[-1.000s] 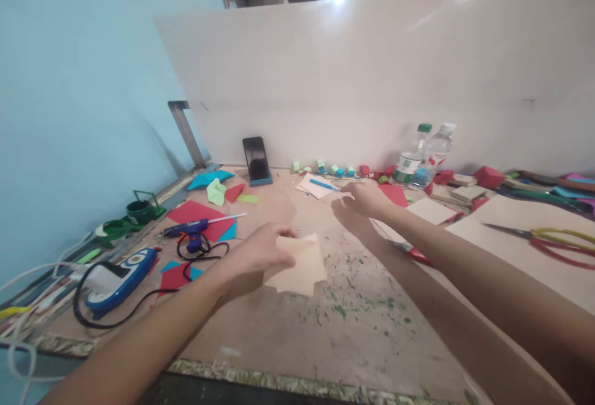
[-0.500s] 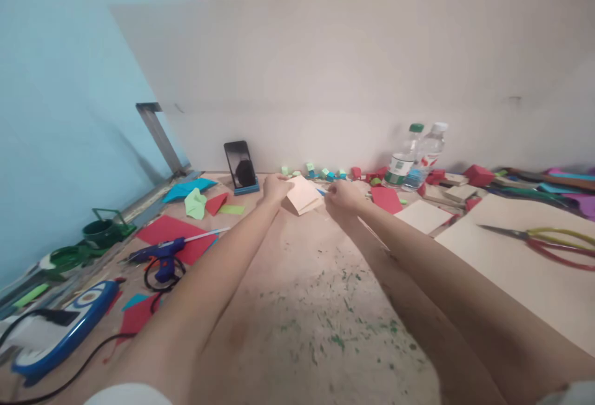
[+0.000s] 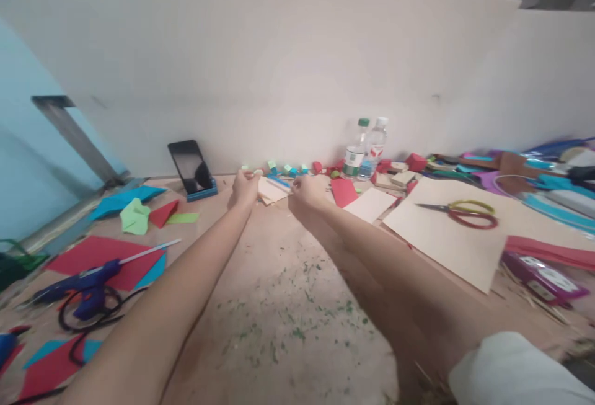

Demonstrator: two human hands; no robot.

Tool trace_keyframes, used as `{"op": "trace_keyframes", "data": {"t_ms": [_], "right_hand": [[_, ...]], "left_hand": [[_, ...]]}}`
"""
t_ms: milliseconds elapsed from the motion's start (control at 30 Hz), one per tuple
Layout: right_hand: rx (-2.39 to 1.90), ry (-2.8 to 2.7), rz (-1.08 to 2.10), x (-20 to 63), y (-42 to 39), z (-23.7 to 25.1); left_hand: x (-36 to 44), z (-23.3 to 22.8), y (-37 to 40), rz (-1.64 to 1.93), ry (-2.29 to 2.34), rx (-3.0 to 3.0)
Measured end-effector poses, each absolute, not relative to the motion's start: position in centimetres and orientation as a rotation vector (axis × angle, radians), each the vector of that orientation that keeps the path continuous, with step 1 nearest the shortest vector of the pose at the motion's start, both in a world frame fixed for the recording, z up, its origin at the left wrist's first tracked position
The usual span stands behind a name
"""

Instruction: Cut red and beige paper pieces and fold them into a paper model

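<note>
Hands (image 3: 245, 190) flank cream paper (image 3: 273, 190) (bottle labels (image 3: 354, 158) illegible).

Both arms stretch toward the far middle, converging. The left forearm (image 3: 190, 287) slants in from the near left, the right forearm (image 3: 372, 247) from the near right. The left hand (image 3: 246, 188) and right hand (image 3: 309, 191) sit close together at far centre, a gap between them. The right fingers curl inward; the left fingertips are too blurred to read.
</note>
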State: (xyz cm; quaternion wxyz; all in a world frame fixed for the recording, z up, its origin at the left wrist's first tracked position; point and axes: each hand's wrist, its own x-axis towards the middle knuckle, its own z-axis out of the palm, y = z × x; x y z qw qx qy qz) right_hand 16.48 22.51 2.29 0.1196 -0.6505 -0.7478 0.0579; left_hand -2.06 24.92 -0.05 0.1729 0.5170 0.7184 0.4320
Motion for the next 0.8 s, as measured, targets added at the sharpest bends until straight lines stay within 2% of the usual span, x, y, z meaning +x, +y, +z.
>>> {"op": "trace_keyframes", "data": {"t_ms": [200, 400, 467, 600, 800], "right_hand": [[-1.809, -2.350, 0.236, 20.8, 20.4, 3.0], [-1.882, -2.370, 0.224, 32.7, 14.9, 6.2], [-1.958, -2.293, 0.175, 37.2, 12.4, 7.5], [-2.111, -2.115, 0.106, 44.8, 6.6, 8.9], [-2.393, -1.928, -0.042, 51.1, -1.0, 7.0]], "left_hand": [[-2.8, 3.1, 17.7, 1.144, 1.757, 1.904], [-6.1, 5.7, 6.8, 0.811, 1.551, 2.091], [-7.1, 5.7, 3.6, 0.689, 1.530, 2.221], [-8.6, 4.5, 0.4, 0.727, 1.415, 2.367], [-9.0, 2.6, 0.6, 0.688, 1.372, 2.588]]}}
